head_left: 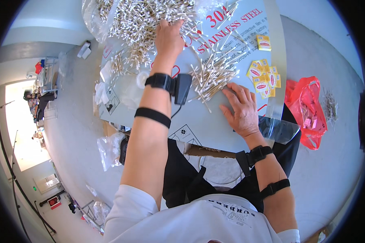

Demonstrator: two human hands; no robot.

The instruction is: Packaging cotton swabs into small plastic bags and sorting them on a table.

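Note:
A big heap of cotton swabs (pixel 138 24) covers the far left of the metal-topped table (pixel 198 125). My left hand (pixel 169 39) reaches into its near edge, thumb and fingers apart, fingertips touching the swabs; no swab shows clearly in its grasp. Closer to me, a smaller loose pile of cotton swabs (pixel 213 76) lies mid-table, most pointing roughly the same slanted way. My right hand (pixel 243 106) rests palm down at this pile's near right side, fingers spread, the fingertips close to the swab ends.
Several small yellow packets (pixel 263 81) lie along the table's right side, with a yellow box (pixel 263 42) beyond them. A white round lid (pixel 142 79) is beside my left wrist. A red plastic bag (pixel 308 113) sits right of the table. Crumpled white tissue (pixel 101 94) lies at the left edge.

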